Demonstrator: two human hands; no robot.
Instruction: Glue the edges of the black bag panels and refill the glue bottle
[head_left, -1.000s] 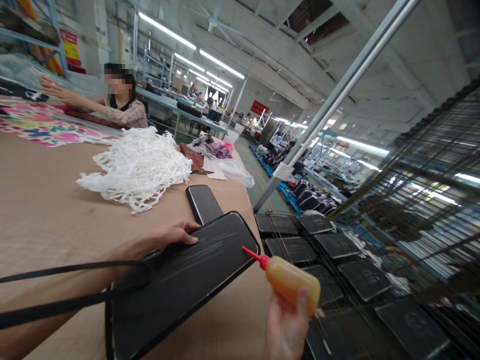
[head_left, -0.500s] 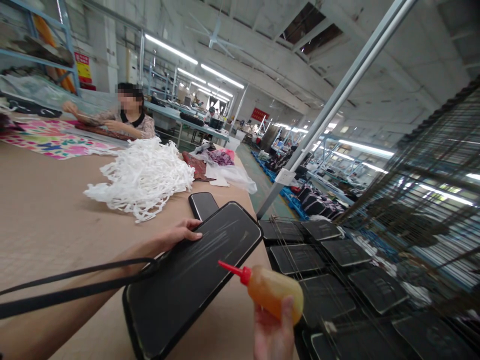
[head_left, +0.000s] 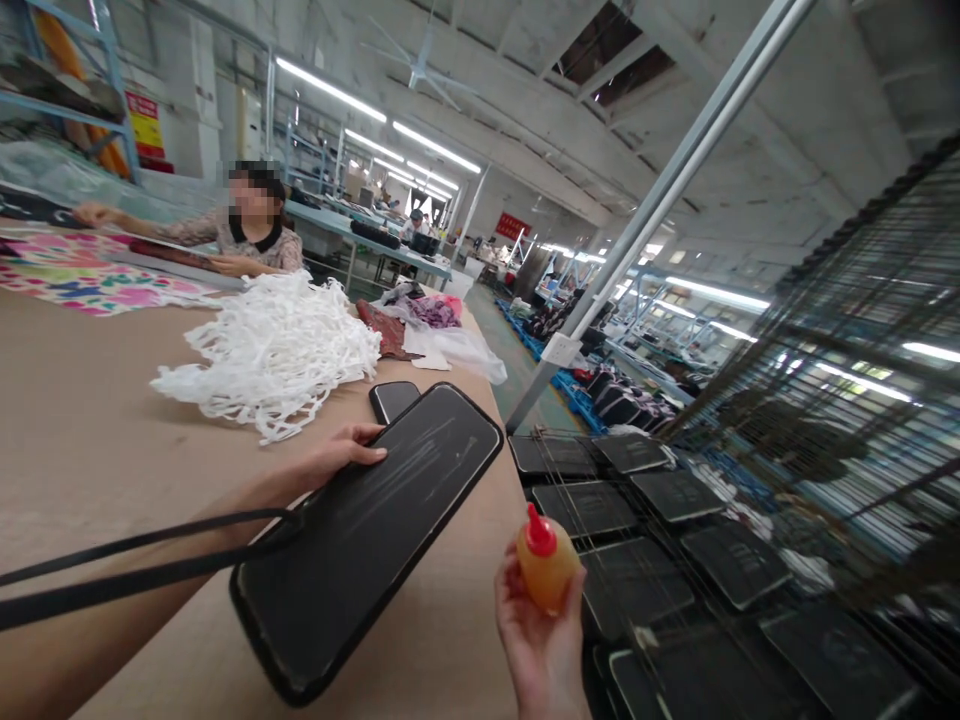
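Note:
A long black flat panel (head_left: 367, 530) with a raised rim lies tilted on the brown table (head_left: 90, 440). My left hand (head_left: 337, 452) grips its far edge, thumb on top. My right hand (head_left: 536, 635) holds an orange squeeze bottle with a red nozzle (head_left: 546, 565), turned upright, just off the panel's right side. A black strap (head_left: 142, 560) runs from the panel's left end across my forearm. A smaller black piece (head_left: 391, 396) lies behind the panel.
A heap of white strips (head_left: 277, 350) sits mid-table. Plastic bags and dark red cloth (head_left: 435, 330) lie at the far end. A seated person (head_left: 251, 225) works over colourful fabric (head_left: 90, 285). Wire racks hold several black panels (head_left: 652, 510) on the right, beside a slanted metal post (head_left: 660, 210).
My right hand pulled the bottle off the panel and tipped its nozzle from pointing left to pointing up. The left hand has raised the panel's far end slightly.

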